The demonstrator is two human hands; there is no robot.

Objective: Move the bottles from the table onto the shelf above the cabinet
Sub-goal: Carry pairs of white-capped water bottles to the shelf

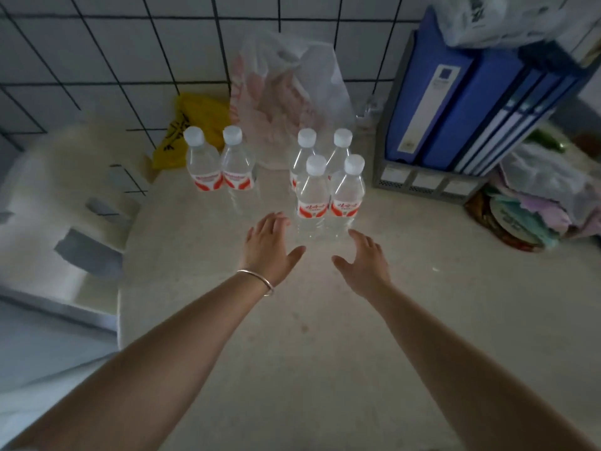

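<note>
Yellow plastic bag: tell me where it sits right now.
In the head view the yellow plastic bag lies at the back of the table against the tiled wall, left of the clear plastic bag and behind the left pair of bottles.

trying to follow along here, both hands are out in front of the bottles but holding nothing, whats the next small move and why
Probably reach a little farther and close each hand on one of the two nearest bottles. The left hand and right hand are open, just short of the front left bottle and front right bottle, which stand upright on the table, side by side.
</note>
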